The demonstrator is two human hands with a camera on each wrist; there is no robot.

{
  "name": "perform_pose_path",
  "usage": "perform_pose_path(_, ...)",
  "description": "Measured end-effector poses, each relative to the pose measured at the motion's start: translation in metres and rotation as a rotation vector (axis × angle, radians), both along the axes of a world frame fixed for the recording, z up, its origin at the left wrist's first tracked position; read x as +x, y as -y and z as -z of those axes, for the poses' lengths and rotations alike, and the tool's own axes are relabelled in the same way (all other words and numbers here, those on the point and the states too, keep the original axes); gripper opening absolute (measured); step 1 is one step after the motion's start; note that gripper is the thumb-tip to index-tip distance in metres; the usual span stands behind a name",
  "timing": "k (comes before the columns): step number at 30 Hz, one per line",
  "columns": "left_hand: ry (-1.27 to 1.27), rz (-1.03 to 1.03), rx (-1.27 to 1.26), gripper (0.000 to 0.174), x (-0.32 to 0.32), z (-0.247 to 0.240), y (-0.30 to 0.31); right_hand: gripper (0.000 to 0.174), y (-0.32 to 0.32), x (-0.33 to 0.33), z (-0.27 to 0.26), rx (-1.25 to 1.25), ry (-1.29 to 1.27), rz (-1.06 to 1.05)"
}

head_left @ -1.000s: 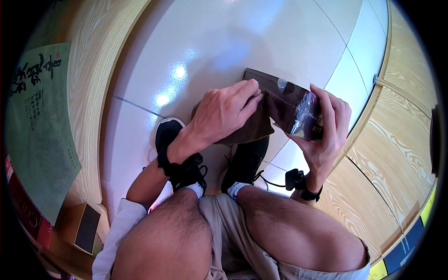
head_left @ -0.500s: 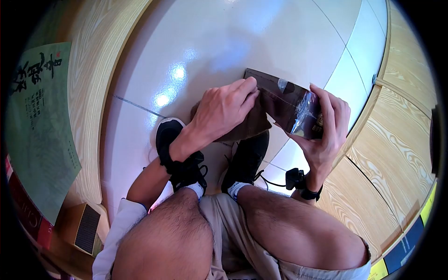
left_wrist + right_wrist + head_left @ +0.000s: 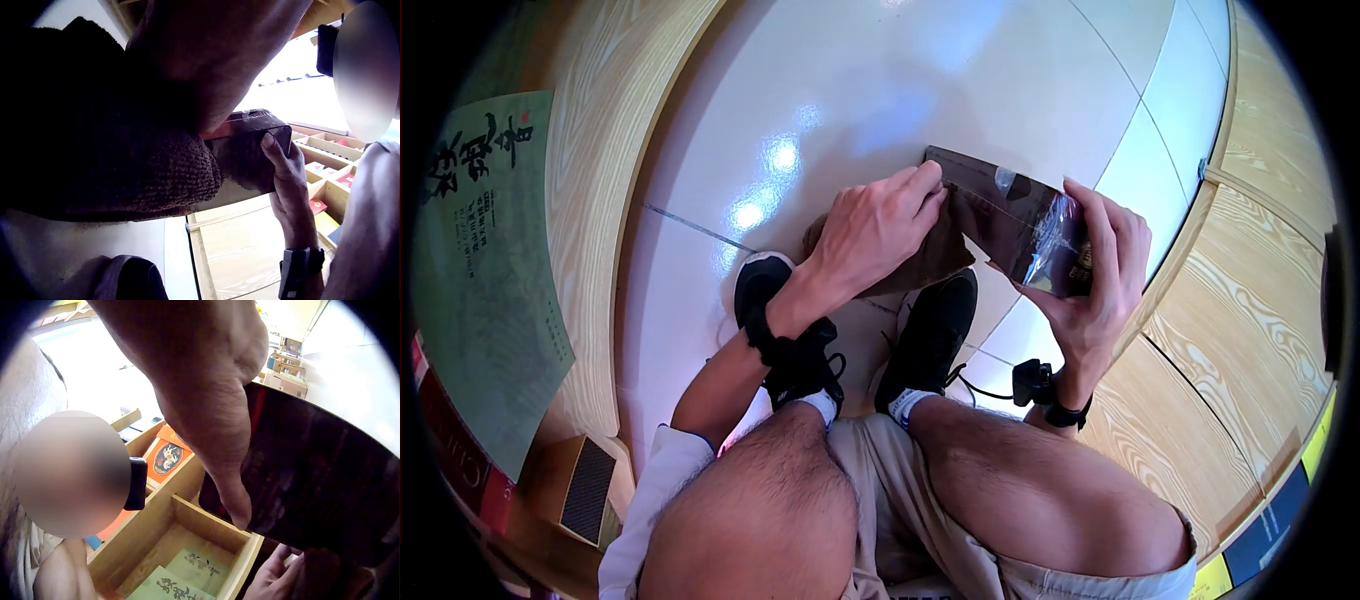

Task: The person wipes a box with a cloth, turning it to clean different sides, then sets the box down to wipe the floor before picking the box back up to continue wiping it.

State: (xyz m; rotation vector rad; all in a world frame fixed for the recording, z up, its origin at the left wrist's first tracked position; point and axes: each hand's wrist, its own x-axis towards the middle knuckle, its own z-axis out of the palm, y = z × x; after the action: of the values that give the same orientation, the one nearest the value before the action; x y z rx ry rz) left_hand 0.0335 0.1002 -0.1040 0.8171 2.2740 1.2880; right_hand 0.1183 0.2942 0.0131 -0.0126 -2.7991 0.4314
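A dark, glossy rectangular box (image 3: 998, 222) is held up above pale, shiny floor tiles (image 3: 1010, 90). At its right end, the right hand (image 3: 1108, 268) grips it between thumb and fingers; at its left, the left hand (image 3: 878, 232) pinches a brown terry cloth (image 3: 935, 255) against it. Black lace-up shoes (image 3: 937, 320) stand on the box's near side.

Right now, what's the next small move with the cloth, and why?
Probably slide the brown cloth along the dark box toward the right grip: the left grip holds the cloth at the box's opposite end, the middle lies uncovered, and the right grip holds the box.
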Motion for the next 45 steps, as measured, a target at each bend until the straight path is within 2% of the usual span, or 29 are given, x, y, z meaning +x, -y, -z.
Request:
perform_pose_path(7,-0.017,-0.008,-0.027,0.017,0.001,0.0,-0.001,0.08,0.006,-0.006,-0.011,-0.002,0.01,-0.025)
perform_pose_path(26,-0.047,-0.046,-0.061,0.016,0.004,0.013,-0.003,0.083,0.002,0.0,-0.002,-0.004,0.014,0.018)
perform_pose_path(45,0.026,-0.039,-0.15,0.018,0.005,0.016,0.001,0.08,0.0,0.0,0.0,0.007,-0.001,0.002)
